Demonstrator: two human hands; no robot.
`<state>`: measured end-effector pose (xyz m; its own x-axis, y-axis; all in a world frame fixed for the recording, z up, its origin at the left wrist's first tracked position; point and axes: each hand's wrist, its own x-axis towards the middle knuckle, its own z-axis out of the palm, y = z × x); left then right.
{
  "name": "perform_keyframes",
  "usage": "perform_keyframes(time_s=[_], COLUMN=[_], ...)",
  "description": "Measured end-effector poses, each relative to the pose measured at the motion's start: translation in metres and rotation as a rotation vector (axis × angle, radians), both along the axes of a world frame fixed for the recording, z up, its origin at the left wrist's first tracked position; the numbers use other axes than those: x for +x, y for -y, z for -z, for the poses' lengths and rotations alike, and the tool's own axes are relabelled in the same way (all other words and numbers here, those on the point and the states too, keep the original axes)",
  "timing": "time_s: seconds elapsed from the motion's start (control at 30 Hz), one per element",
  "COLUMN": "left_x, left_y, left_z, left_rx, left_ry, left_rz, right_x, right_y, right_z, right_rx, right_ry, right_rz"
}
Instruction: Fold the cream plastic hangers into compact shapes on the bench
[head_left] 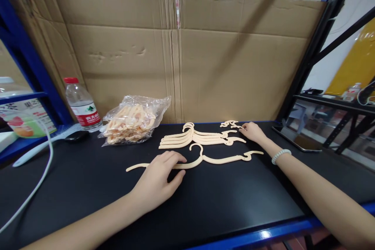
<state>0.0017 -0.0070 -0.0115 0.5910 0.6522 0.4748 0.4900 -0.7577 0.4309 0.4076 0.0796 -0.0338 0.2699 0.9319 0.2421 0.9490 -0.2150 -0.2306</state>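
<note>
A cream plastic clothes hanger (222,160) lies flat on the black tabletop, with separate-looking hooked end pieces at its arms. My left hand (159,175) lies over the hanger's left arm, which runs between its fingers and thumb. Behind it sits a stack of similar hangers (175,140), their hooks bunched together. At the back right, my right hand (254,132) reaches to a small pile of cream plastic hooks (230,124). Its fingertips pinch at a small cream piece on the pile's right side, partly hidden by the fingers.
A clear plastic bag (131,119) of cream pieces lies at back left, beside a red-capped water bottle (82,103). A white cable (48,164) crosses the left side. A dark tablet-like device (297,139) lies at right. Cardboard (234,66) walls the back edge.
</note>
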Motion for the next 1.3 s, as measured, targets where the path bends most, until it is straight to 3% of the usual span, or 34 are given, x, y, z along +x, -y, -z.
perform_keyframes(time_s=[0.33, 0.73, 0.9, 1.0, 1.17, 1.3], left_x=[0.000, -0.001, -0.001, -0.001, 0.001, 0.007], left_y=[0.000, -0.001, 0.000, -0.001, 0.004, 0.007], left_z=[0.003, 0.003, 0.004, 0.004, 0.003, 0.000], left_rx=[0.036, 0.045, 0.047, 0.051, 0.009, -0.316], left_ry=[-0.197, -0.238, -0.259, -0.246, -0.030, 0.272], left_rz=[0.086, 0.057, 0.025, 0.010, 0.007, -0.006], right_x=[0.008, 0.007, -0.002, -0.023, -0.087, -0.144], right_y=[-0.006, 0.014, 0.019, 0.025, 0.045, 0.072], right_z=[0.005, -0.026, -0.035, -0.039, -0.040, -0.037], right_rx=[0.070, 0.588, 0.746, 0.747, 0.567, 0.378], right_ry=[-0.072, -0.494, -0.767, -0.993, -1.289, -1.446], right_rz=[0.061, 0.116, 0.064, -0.060, -0.360, -0.596])
